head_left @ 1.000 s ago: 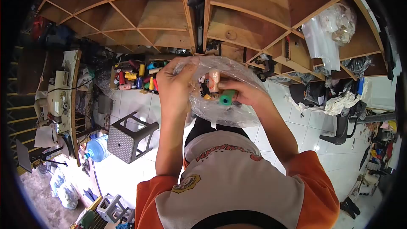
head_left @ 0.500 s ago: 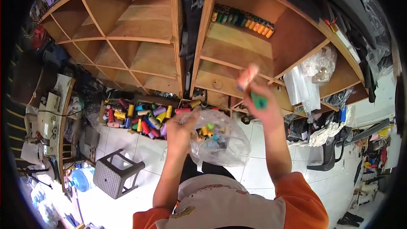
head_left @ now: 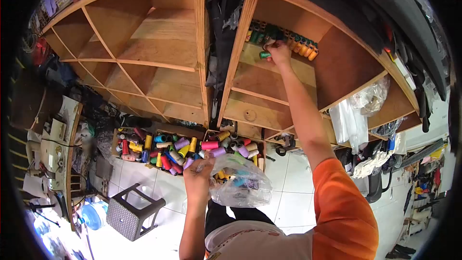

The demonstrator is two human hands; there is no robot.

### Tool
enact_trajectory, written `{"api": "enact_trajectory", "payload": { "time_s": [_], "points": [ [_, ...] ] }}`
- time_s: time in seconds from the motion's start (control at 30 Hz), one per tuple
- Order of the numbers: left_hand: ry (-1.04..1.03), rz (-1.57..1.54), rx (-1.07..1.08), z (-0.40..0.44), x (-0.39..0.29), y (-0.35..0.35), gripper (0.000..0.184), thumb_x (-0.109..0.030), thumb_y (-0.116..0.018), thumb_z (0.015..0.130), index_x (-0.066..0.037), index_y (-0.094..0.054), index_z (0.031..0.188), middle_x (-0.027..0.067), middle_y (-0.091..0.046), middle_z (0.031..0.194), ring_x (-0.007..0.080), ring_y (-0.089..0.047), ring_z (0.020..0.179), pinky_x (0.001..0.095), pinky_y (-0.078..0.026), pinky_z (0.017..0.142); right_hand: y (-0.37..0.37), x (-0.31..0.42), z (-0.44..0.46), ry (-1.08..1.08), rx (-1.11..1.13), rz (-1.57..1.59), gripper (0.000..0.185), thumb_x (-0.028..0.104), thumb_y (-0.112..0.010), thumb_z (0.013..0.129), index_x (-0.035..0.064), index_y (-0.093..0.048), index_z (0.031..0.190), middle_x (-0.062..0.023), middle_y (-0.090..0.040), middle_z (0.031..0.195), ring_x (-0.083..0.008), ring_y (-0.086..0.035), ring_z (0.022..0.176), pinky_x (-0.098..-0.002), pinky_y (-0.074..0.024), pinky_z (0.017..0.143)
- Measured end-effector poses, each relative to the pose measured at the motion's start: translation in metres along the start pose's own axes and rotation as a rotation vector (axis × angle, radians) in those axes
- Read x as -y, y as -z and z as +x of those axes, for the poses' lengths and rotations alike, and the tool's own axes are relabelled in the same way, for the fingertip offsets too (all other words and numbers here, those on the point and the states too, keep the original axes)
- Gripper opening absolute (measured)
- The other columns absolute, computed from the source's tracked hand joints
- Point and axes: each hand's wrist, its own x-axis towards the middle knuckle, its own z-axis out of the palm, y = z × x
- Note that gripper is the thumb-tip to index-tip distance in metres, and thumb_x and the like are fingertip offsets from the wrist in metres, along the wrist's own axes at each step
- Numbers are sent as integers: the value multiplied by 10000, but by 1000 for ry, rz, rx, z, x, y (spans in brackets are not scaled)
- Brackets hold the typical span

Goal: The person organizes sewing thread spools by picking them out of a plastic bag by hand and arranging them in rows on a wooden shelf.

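My right hand (head_left: 281,53) reaches into the upper right shelf compartment, closed around a green thread spool (head_left: 264,55) that pokes out to its left. Its fingertips are at a row of upright spools, with orange spools (head_left: 303,48) to the right and darker green spools (head_left: 256,34) to the left. Whether the fingers also hold a second spool is hidden. Down by my waist, my left hand (head_left: 198,177) grips the edge of a clear plastic bag (head_left: 243,183). Several yellow, green and blue spools show through the bag.
Boxes of mixed thread spools (head_left: 166,151) stand on the floor below the wooden shelves (head_left: 159,62). A dark plastic stool (head_left: 132,212) and a blue water bottle (head_left: 94,215) are at the lower left. White plastic bags (head_left: 349,127) hang from the right shelf.
My right hand has moved up and forward, from above the bag to the spool row in the shelf. My left hand and the bag have dropped slightly.
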Motion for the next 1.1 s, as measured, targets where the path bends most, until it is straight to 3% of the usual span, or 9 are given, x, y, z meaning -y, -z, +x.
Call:
{"api": "enact_trajectory", "payload": {
  "time_s": [0.23, 0.27, 0.37, 0.53, 0.63, 0.73, 0.93, 1.03, 1.1],
  "points": [
    [20, 8, -50, 9, 0, 16, 129, -57, -579, 791, 27, -644, 864, 28, -597, 661, 48, -433, 437, 197, -305, 397, -15, 1, 14, -67, -42, -102, 228, 168, -630, 741, 6, -595, 897, -117, -641, 657, -199, -620, 487, -294, -507, 443],
    [17, -4, -67, 10, -2, 13, 112, -64, -594, 801, 14, -650, 859, -13, -531, 582, 35, -386, 412, 198, -289, 385, -16, 2, 17, -83, -38, -125, 237, 171, -631, 739, 13, -599, 913, -121, -644, 670, -211, -627, 513, -307, -514, 474],
    [12, -8, -60, 15, 0, 12, 129, -36, -565, 791, 32, -640, 870, 34, -590, 646, 51, -450, 425, 198, -322, 385, -18, 1, 23, -66, -50, -234, 274, 203, -629, 741, 36, -610, 958, -137, -653, 720, -256, -644, 614, -349, -527, 582],
    [23, 2, -58, 15, -4, 8, 118, -51, -570, 802, 31, -636, 854, 27, -573, 608, 57, -439, 398, 201, -310, 354, -26, -17, 40, 14, -65, -396, 378, 347, -609, 755, 57, -615, 997, -173, -648, 848, -350, -617, 844, -411, -492, 764],
    [22, -11, -59, 15, -1, 10, 118, -70, -585, 804, 28, -636, 845, 25, -566, 597, 58, -433, 390, 203, -310, 352, -27, -22, 45, -6, -51, -339, 411, 403, -592, 762, 70, -617, 1002, -184, -638, 901, -360, -601, 890, -427, -486, 764],
    [1, -12, -67, 16, 4, 11, 130, -92, -609, 800, 27, -636, 844, 21, -562, 592, 57, -426, 385, 204, -310, 353, -36, -32, 48, 257, -347, -493, 279, 294, -640, 722, 19, -638, 771, -124, -619, 579, -234, -632, 540, -347, -497, 559],
    [30, -30, -70, 14, 6, 13, 110, -92, -617, 798, 15, -633, 817, 15, -552, 583, 51, -425, 387, 204, -306, 351, -29, -32, 44, 276, -229, -264, 305, 317, -661, 720, 14, -638, 700, -120, -591, 524, -216, -593, 446, -339, -469, 487],
    [41, 6, -80, 10, 0, 11, 100, -79, -608, 799, 16, -632, 819, 8, -543, 573, 48, -409, 384, 200, -292, 349, -10, -11, 23, 14, -71, -98, 359, 377, -668, 730, 21, -642, 691, -87, -580, 500, -176, -587, 437, -314, -464, 456],
    [28, 7, -77, 11, 5, 17, 102, -75, -604, 798, 18, -634, 826, 5, -542, 572, 47, -394, 382, 202, -284, 350, -2, -7, 6, -13, -78, -20, 388, 410, -663, 740, 28, -643, 680, -67, -571, 490, -152, -575, 424, -297, -452, 434]
  ]
}}
